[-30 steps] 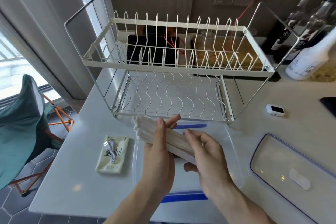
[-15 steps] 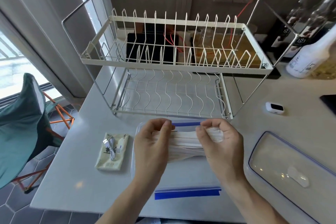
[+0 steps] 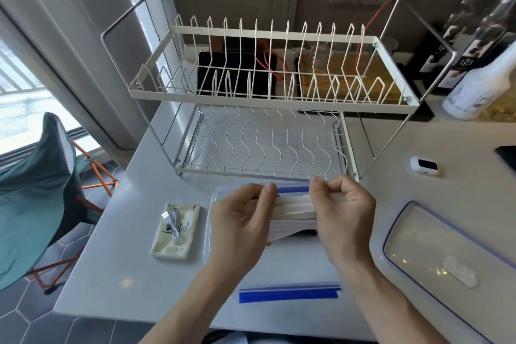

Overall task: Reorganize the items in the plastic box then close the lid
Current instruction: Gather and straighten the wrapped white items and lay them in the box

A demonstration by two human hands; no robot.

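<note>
Your two hands hold a stack of white face masks over the open plastic box

Your left hand [image 3: 241, 216] grips one end of the stack of masks [image 3: 293, 208] with curled fingers and thumb, while your right hand [image 3: 342, 213] pinches the other end, just above the plastic box [image 3: 208, 227] on the pale desk [image 3: 117, 265]; blue strips mark the box's near and far edges. The clear lid [image 3: 435, 257] lies off the box, to its right. To the left of the box sits a small pale packet [image 3: 176, 229] with a coiled white USB cable [image 3: 172, 222] on top. Behind the box stands a white two-tier dish rack [image 3: 268, 100], and a small white device [image 3: 423, 165] rests to the right of the rack
</note>
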